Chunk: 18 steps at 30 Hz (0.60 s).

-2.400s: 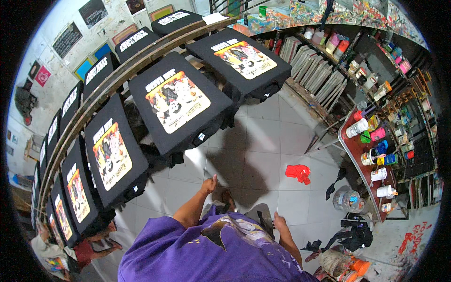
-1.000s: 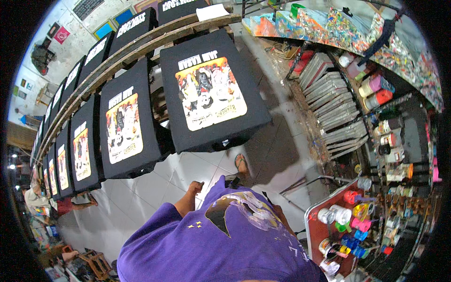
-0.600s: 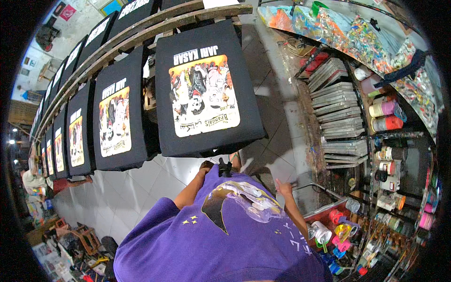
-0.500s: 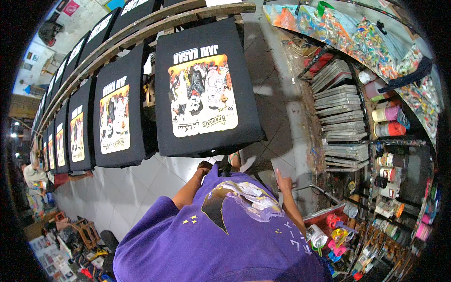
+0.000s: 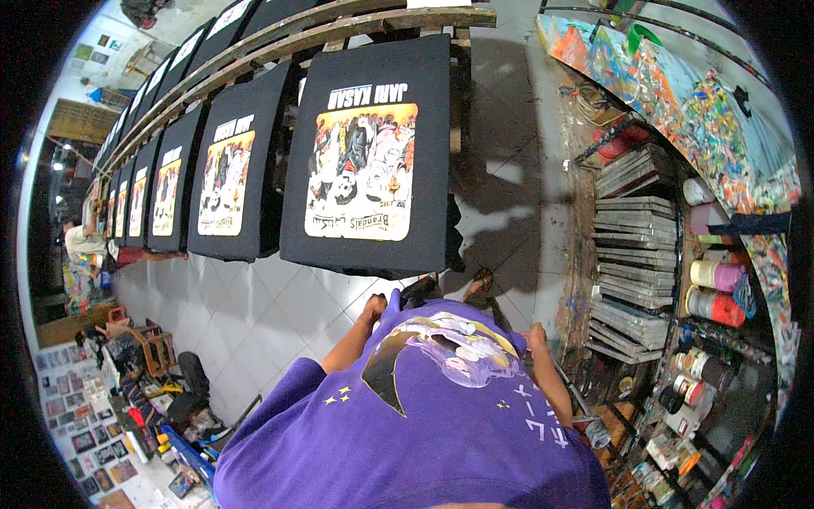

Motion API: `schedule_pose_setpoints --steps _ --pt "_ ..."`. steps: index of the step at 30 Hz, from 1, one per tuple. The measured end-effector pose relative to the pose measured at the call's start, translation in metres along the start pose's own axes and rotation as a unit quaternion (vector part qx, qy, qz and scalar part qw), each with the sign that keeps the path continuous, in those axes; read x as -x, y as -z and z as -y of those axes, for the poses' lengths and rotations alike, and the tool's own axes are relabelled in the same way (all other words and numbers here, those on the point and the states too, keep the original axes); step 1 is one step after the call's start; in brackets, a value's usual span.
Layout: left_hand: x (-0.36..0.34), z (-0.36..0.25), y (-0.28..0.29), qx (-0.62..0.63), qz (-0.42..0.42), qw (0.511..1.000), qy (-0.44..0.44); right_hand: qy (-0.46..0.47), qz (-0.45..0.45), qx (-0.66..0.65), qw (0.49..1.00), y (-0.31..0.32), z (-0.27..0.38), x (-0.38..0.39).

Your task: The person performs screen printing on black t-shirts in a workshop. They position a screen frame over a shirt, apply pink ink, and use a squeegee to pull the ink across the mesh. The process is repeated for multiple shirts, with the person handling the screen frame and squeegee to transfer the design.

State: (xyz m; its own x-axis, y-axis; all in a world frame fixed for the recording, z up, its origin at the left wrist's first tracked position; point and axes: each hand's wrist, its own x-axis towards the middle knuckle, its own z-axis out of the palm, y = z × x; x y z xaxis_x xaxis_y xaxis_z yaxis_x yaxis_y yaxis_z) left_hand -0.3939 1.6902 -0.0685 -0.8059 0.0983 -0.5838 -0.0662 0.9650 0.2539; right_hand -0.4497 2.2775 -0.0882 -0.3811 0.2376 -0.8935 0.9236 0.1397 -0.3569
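Near-row black shirts [image 5: 370, 157]: ahead of you, colour prints [image 5: 227, 182] done | Far-row black shirts [image 5: 210, 53]: white print [image 5: 232, 13] shows, remainder unclear | Your left hand [image 5: 376, 306], right hand [image 5: 536, 338]: apart from shirts; finger closure, cannot tell

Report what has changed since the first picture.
The person has moved along the row: the end black T-shirt now lies just ahead, and the stacked screen frames are nearer on the right. The red bundle on the floor has left view. Neither the left hand nor the right hand visibly took or released anything. The other T-shirts stay in their row.
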Motion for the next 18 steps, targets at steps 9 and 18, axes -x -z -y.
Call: schedule_pose_setpoints --steps 9,18 --pt "0.042 -0.118 0.109 0.372 -0.045 0.898 0.230 0.058 0.067 0.389 0.917 0.037 0.112 0.035" --pt "0.116 -0.124 0.035 0.522 -0.054 0.769 0.366 0.103 0.038 0.364 0.925 -0.003 0.199 0.002"
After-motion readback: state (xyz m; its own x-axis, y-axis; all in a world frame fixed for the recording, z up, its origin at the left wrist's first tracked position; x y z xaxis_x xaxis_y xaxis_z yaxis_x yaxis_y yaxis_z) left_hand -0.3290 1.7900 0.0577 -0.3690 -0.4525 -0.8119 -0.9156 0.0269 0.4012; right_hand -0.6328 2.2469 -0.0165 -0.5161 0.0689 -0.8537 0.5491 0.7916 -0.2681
